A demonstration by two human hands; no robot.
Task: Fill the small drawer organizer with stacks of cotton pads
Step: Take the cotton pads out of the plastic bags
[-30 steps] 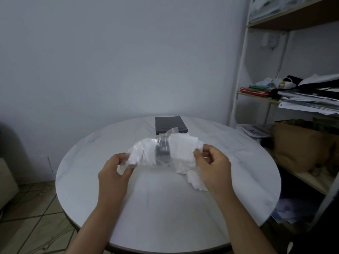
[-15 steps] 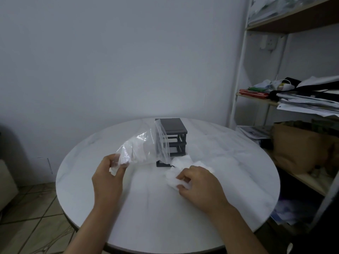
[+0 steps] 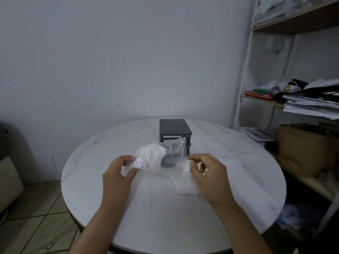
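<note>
left hand [image 3: 117, 173]: pinches bag [image 3: 176, 153] end
right hand [image 3: 209, 176]: at bag mouth, probably pinching it
cotton pads [image 3: 152, 157]: between hands; soft, light; hold stack edges

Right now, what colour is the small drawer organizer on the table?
The drawer organizer is dark grey, almost black, seen clearly in the head view.

A small dark drawer organizer [image 3: 174, 128] stands upright on the table [image 3: 165, 217]. A clear bag [image 3: 174, 158] is held up in front of it, with white cotton pads [image 3: 150, 155] bunched in its left end. Some loose pads [image 3: 183, 185] lie piled on the table just below.
</note>
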